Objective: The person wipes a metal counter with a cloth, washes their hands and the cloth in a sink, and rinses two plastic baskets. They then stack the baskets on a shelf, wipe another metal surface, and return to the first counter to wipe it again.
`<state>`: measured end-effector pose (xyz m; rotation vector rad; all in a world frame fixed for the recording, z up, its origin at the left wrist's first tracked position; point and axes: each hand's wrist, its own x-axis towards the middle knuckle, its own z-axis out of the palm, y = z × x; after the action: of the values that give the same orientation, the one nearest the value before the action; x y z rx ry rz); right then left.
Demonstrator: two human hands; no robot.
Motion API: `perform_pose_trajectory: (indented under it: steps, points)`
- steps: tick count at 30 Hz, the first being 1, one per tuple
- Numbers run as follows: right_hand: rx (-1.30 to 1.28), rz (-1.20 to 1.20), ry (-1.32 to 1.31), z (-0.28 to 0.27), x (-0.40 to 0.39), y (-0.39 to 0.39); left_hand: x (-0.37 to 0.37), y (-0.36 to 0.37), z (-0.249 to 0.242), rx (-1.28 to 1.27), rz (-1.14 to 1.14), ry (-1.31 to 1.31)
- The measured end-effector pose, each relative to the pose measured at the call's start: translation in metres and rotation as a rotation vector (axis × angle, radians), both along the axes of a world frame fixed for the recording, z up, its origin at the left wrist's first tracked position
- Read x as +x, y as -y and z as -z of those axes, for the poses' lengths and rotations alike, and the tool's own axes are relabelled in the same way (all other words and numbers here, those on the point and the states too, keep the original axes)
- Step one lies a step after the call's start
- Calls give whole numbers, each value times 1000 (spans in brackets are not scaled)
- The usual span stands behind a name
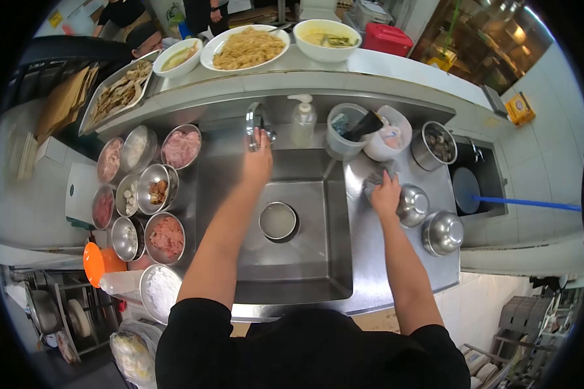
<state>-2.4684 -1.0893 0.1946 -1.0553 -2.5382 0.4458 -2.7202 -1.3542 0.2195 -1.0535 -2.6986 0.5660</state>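
Note:
At the back of the steel sink (318, 259), my left hand (258, 161) is closed on the faucet (252, 120), fingers up against its metal body. My right hand (387, 194) is out over the steel counter to the right, its fingertips closed on a crumpled grey cloth (372, 184). Two upturned steel bowls (442, 232) lie just right of that hand. Down on the sink floor, between my arms, is a small round metal container (278, 221) with cloudy liquid in it.
Steel bowls of raw minced meat (165, 237) and other ingredients crowd the left counter. A soap pump bottle (302, 123), a clear tub (342, 139) and a white tub (396, 139) line the back. Dishes of food (250, 50) stand on the ledge; people are beyond it.

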Motion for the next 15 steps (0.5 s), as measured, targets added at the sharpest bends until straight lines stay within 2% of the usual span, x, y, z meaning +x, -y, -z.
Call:
perform_pose_trajectory:
  steps: [1, 2, 3, 5, 6, 7, 9, 11, 12, 14, 15]
  points:
    - [-74, 31, 94, 2, -6, -3, 2, 1, -6, 7, -22, 58]
    - [-74, 19, 103, 3, -13, 10, -6, 3, 10, 139, -91, 96]
    - [33, 28, 129, 10, -15, 32, -5, 5, 8, 138, -104, 105]
    - [252, 39, 171, 16, -22, 83, 3, 6, -2, 567, -366, 575]
    - [226, -80, 180, 16, -28, 104, 3, 8, 20, 840, -279, 535]
    - [200, -202, 189, 16, -37, 125, 10, 10, 32, 846, -301, 533]
    - [-9, -482, 169, 18, -59, 164, 32, 17, 50, 951, -212, 356]
    - [-160, -655, 53, 32, -86, 194, 57, 37, 92, 950, -333, 599]
    - [-164, -668, 56, 21, -100, 207, 66, 48, 94, 952, -346, 595]
    - [-546, -594, 202, 1, -125, 227, 77, 68, 93, 1807, -984, 1483]
    - [-542, -603, 210, 4, -132, 235, 76, 79, 79, 1818, -991, 1479]
